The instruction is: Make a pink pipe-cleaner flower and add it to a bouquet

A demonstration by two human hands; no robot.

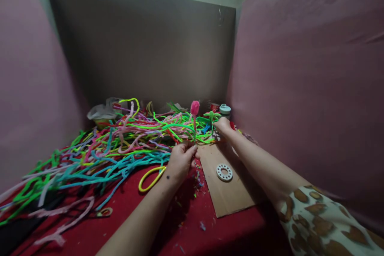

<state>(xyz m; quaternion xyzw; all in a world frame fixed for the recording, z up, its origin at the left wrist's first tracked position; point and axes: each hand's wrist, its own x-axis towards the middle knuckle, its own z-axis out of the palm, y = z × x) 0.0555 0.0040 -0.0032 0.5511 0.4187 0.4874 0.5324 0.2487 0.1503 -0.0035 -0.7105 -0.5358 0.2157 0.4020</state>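
A pink pipe-cleaner flower [195,108] stands upright on a thin stem, its lower end pinched between the thumb and fingers of my left hand [181,161]. Farther off to the right, my right hand [223,126] is closed at the stem of a green pipe-cleaner piece [212,115] with spread, leaf-like arms. Its fingertips are partly hidden from me. Below my right forearm, a white ring with holes [224,172] lies flat on a brown cardboard sheet [223,202]. A yellow loop [145,180] rests left of my left wrist.
A big tangled heap of coloured pipe cleaners [129,144] covers the left and middle of the red cloth [132,224]. Behind my right hand stands a jar with a pale blue lid [225,109]. Small fluff scraps [198,180] lie beside the cardboard. Pink walls close in both sides.
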